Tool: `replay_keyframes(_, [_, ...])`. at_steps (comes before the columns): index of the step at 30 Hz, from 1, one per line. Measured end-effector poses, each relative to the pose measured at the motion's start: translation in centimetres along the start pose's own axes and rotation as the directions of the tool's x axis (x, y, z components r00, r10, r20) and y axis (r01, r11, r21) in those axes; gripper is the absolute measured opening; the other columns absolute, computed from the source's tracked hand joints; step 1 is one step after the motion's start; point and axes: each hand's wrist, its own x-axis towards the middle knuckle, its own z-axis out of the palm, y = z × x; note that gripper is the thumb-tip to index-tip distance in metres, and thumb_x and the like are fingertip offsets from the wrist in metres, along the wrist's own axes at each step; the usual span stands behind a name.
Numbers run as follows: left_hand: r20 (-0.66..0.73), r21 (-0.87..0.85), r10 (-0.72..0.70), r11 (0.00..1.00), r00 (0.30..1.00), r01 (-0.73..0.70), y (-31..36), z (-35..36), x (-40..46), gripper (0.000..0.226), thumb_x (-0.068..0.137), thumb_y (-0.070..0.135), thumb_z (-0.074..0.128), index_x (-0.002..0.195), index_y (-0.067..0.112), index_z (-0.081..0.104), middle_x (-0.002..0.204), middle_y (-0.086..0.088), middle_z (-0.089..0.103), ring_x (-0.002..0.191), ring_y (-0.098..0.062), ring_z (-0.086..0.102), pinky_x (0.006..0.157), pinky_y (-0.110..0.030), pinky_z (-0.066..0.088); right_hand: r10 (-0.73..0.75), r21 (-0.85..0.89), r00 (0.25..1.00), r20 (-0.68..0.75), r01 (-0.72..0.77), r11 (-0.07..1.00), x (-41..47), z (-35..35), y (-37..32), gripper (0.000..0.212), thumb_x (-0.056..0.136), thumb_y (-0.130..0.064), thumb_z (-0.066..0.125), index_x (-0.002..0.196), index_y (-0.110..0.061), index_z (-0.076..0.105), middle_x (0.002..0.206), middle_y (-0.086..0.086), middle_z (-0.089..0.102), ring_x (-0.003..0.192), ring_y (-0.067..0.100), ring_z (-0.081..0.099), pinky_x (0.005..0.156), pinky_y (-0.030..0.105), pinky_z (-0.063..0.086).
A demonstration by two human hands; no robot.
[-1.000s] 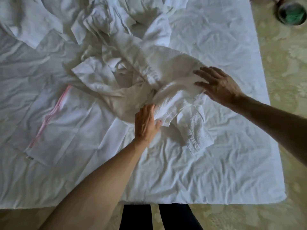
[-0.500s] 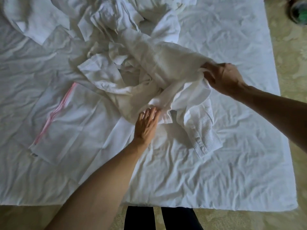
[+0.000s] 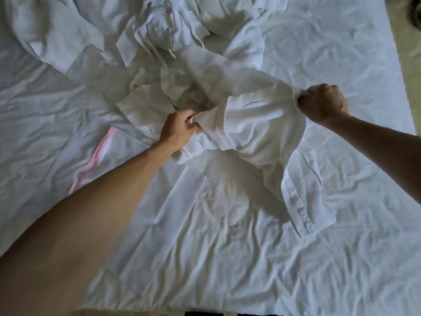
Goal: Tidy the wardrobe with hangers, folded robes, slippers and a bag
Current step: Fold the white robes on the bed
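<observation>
A white waffle-weave robe point(image 3: 255, 124) lies crumpled across the middle of the bed. My left hand point(image 3: 180, 131) grips a bunched fold of it at the centre. My right hand point(image 3: 322, 103) is a fist closed on the robe's edge at the right, and the cloth is stretched and lifted between the two hands. One sleeve point(image 3: 303, 197) hangs down toward me, casting a shadow on the sheet. A clear bag with a pink zip strip point(image 3: 91, 163) lies flat at the left, partly hidden by my left forearm.
More white cloth point(image 3: 164, 30) is heaped at the back of the wrinkled white bed sheet point(image 3: 296, 258). Patterned carpet point(image 3: 410, 65) runs along the bed's right edge. A dark round object point(image 3: 415, 17) sits at the top right corner.
Both hands went from resting flat on the robe to gripping it. They pulled apart and lifted the cloth, and the sleeve now hangs lower. The view moved closer.
</observation>
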Motion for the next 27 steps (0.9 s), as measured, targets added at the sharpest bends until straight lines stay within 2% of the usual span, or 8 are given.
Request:
replay_keyframes(2, [0.107, -0.091, -0.037, 0.995, 0.994, 0.047, -0.6, -1.4, 2.2, 0.013, 0.078, 0.022, 0.076, 0.084, 0.013, 0.069, 0.068, 0.007, 0.06, 0.067, -0.009, 0.052, 0.063, -0.026, 0.042, 0.044, -0.003, 0.997, 0.058, -0.044, 0.999, 0.4, 1.1, 0.8, 0.039, 0.089, -0.037, 0.045, 0.096, -0.009, 0.071, 0.107, 0.028, 0.066, 0.1, 0.046, 0.061, 0.081, 0.043, 0.05])
replay_keyframes(5, [0.357, -0.151, -0.065, 0.98, 0.932, 0.126, -1.0, -3.3, 4.5, 0.029, 0.078, 0.001, 0.078, 0.106, 0.006, 0.074, 0.094, -0.006, 0.071, 0.087, -0.013, 0.06, 0.079, -0.029, 0.048, 0.084, -0.043, 0.992, 0.089, -0.081, 0.996, 0.2, 2.3, 1.5, 0.037, 0.095, -0.036, 0.044, 0.095, -0.011, 0.071, 0.108, 0.026, 0.066, 0.103, 0.045, 0.06, 0.081, 0.043, 0.049])
replay_keyframes(8, [0.46, -0.134, -0.08, 0.978, 0.884, 0.158, -1.4, -4.3, 5.9, 0.037, 0.083, -0.003, 0.076, 0.119, 0.002, 0.07, 0.109, -0.009, 0.073, 0.102, -0.018, 0.067, 0.095, -0.031, 0.051, 0.119, -0.04, 0.988, 0.101, -0.115, 0.993, 0.2, 2.6, 1.3, 0.038, 0.093, -0.036, 0.042, 0.094, -0.011, 0.07, 0.107, 0.026, 0.066, 0.102, 0.046, 0.06, 0.081, 0.045, 0.05])
replay_keyframes(14, [0.618, -0.158, -0.103, 0.955, 0.779, 0.252, -1.2, -3.9, 6.2, 0.032, 0.082, 0.045, 0.078, 0.096, 0.017, 0.075, 0.104, -0.003, 0.077, 0.099, -0.012, 0.071, 0.093, -0.021, 0.051, 0.0, 0.028, 0.982, -0.189, 0.005, 1.0, -1.0, 2.8, 0.7, 0.067, 0.08, -0.058, 0.028, 0.083, 0.0, 0.063, 0.085, 0.035, 0.064, 0.079, 0.053, 0.061, 0.064, 0.044, 0.045])
replay_keyframes(16, [0.639, -0.136, -0.116, 0.956, 0.76, 0.261, -1.0, -3.0, 5.5, 0.043, 0.079, 0.058, 0.076, 0.094, 0.017, 0.076, 0.101, -0.001, 0.077, 0.097, -0.01, 0.072, 0.09, -0.02, 0.052, -0.054, -0.01, 0.976, -0.209, 0.053, 0.999, -1.3, 3.6, 1.4, 0.064, 0.085, -0.06, 0.03, 0.082, -0.004, 0.059, 0.083, 0.032, 0.064, 0.073, 0.054, 0.06, 0.06, 0.045, 0.045])
replay_keyframes(19, [0.619, -0.121, -0.098, 0.968, 0.779, 0.219, -1.4, -1.6, 4.6, 0.051, 0.075, 0.053, 0.082, 0.086, 0.004, 0.073, 0.078, 0.007, 0.071, 0.074, -0.005, 0.065, 0.073, -0.023, 0.048, -0.114, -0.051, 0.975, -0.193, 0.106, 0.993, -1.3, 4.2, 2.5, 0.058, 0.089, -0.059, 0.031, 0.083, -0.007, 0.057, 0.082, 0.027, 0.065, 0.07, 0.053, 0.059, 0.057, 0.045, 0.047])
replay_keyframes(22, [0.547, -0.167, -0.156, 0.942, 0.822, 0.29, -0.9, -1.1, 3.9, 0.025, 0.081, 0.034, 0.083, 0.065, 0.021, 0.067, 0.059, 0.02, 0.064, 0.06, 0.006, 0.059, 0.058, -0.009, 0.042, -0.177, -0.022, 0.967, -0.181, 0.176, 0.984, -1.3, 3.2, 2.3, 0.05, 0.085, -0.053, 0.038, 0.078, -0.006, 0.055, 0.073, 0.032, 0.062, 0.066, 0.053, 0.059, 0.055, 0.04, 0.042])
replay_keyframes(27, [0.497, -0.185, -0.153, 0.943, 0.854, 0.276, 2.4, -1.5, 2.7, 0.019, 0.078, 0.036, 0.084, 0.08, 0.02, 0.074, 0.081, 0.008, 0.073, 0.077, -0.004, 0.067, 0.068, -0.017, 0.05, -0.367, -0.116, 0.919, -0.146, 0.352, 0.929, -1.7, 0.9, 1.7, 0.05, 0.089, -0.05, 0.037, 0.091, -0.004, 0.059, 0.067, 0.03, 0.062, 0.061, 0.048, 0.063, 0.055, 0.04, 0.044])
